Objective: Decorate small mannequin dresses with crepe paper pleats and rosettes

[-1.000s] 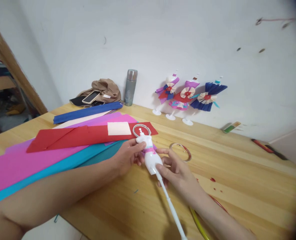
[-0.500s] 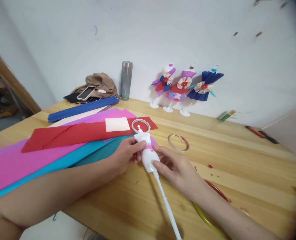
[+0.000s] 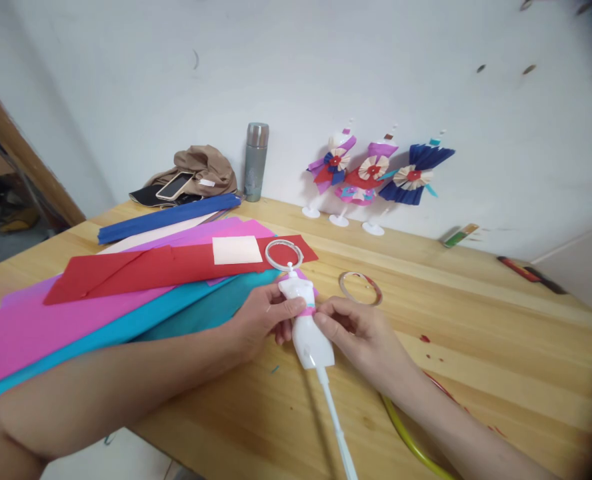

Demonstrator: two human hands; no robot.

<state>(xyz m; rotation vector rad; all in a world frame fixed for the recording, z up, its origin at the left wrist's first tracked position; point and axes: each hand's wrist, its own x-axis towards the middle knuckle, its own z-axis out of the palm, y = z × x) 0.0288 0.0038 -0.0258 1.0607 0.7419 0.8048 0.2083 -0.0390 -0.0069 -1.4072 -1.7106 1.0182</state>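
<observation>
A small white mannequin torso (image 3: 307, 330) on a thin white rod (image 3: 335, 420) is held over the wooden table (image 3: 476, 307), a pink band around its waist. My left hand (image 3: 259, 319) grips its left side with fingers closed at the waist. My right hand (image 3: 359, 333) pinches the waist band from the right. Behind the hands lie long crepe paper sheets: red (image 3: 151, 267), pink (image 3: 41, 327), teal (image 3: 126, 323), blue (image 3: 169, 217). A tape ring (image 3: 283, 255) rests on the red sheet, and another tape ring (image 3: 360, 288) lies on the wood.
Three dressed mannequin figures (image 3: 371, 177) stand by the white wall. A steel flask (image 3: 256, 161), a brown cloth with a phone (image 3: 176, 185) and a glue stick (image 3: 459, 235) sit at the back. A yellow hoop (image 3: 411, 440) lies under my right forearm.
The mannequin has turned more upright and slid slightly right and toward me. My right hand moved up from the torso's base to the pink waist band.
</observation>
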